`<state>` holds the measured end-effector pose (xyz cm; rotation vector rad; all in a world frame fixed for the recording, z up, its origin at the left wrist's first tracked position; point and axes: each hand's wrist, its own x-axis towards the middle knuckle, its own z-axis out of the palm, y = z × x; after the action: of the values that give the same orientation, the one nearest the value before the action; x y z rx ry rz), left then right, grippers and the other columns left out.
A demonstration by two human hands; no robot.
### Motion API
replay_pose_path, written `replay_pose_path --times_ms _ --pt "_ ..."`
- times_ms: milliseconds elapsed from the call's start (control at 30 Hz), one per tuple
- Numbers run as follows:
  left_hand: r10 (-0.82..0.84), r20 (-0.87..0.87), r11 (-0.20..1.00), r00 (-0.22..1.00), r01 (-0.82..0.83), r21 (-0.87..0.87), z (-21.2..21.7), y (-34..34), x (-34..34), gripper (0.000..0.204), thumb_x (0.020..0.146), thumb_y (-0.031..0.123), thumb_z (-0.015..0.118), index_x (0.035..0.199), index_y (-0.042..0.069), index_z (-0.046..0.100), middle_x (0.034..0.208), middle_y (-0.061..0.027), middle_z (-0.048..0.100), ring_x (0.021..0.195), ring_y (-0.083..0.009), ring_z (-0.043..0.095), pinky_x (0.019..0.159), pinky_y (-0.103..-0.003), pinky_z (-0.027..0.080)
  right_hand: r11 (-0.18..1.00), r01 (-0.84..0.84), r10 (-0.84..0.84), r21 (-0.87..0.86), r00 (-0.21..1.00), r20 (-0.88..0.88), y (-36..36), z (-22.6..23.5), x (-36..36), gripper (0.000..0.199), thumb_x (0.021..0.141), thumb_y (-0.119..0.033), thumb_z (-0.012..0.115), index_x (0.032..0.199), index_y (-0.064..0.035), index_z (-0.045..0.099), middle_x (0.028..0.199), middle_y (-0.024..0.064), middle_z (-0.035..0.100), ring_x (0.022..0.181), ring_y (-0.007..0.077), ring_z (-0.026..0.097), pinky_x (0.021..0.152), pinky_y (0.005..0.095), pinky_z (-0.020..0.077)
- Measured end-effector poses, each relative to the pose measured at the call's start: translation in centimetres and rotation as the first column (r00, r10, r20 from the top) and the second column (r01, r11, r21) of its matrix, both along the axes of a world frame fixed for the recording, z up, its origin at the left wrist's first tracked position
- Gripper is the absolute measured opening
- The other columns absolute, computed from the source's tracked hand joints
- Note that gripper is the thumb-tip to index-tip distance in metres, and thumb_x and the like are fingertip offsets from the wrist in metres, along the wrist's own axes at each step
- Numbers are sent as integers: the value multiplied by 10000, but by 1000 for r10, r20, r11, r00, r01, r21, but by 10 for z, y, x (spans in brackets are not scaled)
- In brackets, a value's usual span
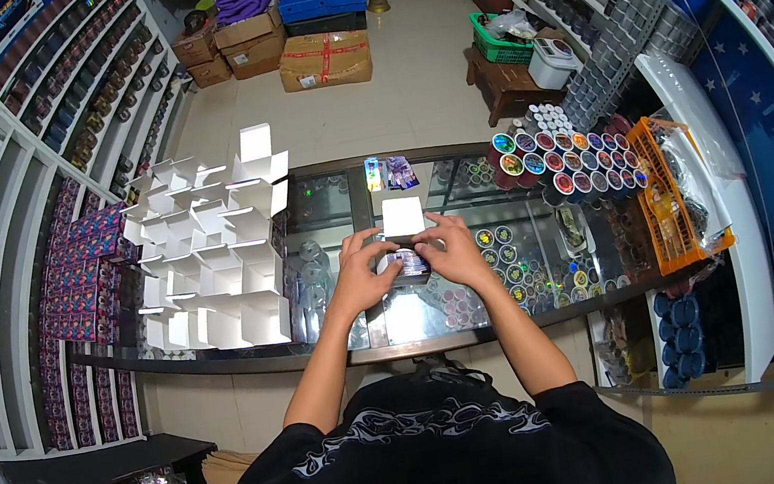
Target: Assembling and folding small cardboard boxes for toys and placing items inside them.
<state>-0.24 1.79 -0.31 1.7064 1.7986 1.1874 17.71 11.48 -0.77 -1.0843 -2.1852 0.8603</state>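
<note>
Two-handed hold on a small box (410,277) above a glass-topped bench (404,350). The box lay between the left hand (362,273) and the right hand (452,250), its white flap (403,217) standing open on the side away from the person. Both hands were bent inward, fingers at the sides and thumbs close together over the near part, so that the box appeared pinched between them. Whether anything sat inside could not be told, the fingers covering much of the opening.

Judged by its look, the box was thin card: light, fairly stiff along its folded edges, easily creased across its broad faces, and perhaps a little slippery where printed. The side walls near the corners offered the best hold; pressure on the raised flap would probably have bent it.

Just beyond the flap lay some small printed cards (399,173), which a forward push could have disturbed. Left of the hands, a block of open white boxes (218,259) with upright flaps limited sideways reach, with purple patterned boxes (87,279) farther out. To the right and beyond stood closely grouped round containers (574,158) with coloured lids, liable to topple if knocked, and past them an orange crate (666,243).
</note>
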Motion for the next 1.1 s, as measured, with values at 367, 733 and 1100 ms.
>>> replay_pose_path --times_ms 367,733,1100 --pt "-144 -339 970 930 201 139 18 -16 -3 196 646 149 623 815 57 659 1027 -49 636 1160 -289 484 996 -432 338 937 -339 327 77 935 138 -24 45 24 225 693 -132 591 869 -27 684 1103 116 647 1010 297 598 901 379 481" --pt "-174 -366 959 914 242 149 15 -10 -5 170 648 161 609 765 38 617 907 -62 621 1117 -288 507 995 -435 332 919 -381 343 106 901 266 -20 40 20 245 713 -168 594 889 -23 684 1060 93 649 994 283 598 880 397 485" --pt "-186 -451 966 873 246 78 8 -7 1 148 705 168 572 770 46 625 880 -63 609 1111 -287 501 1022 -493 272 890 -448 382 85 833 401 -19 39 17 252 725 -165 600 934 -44 670 1007 92 624 946 291 601 833 415 495"
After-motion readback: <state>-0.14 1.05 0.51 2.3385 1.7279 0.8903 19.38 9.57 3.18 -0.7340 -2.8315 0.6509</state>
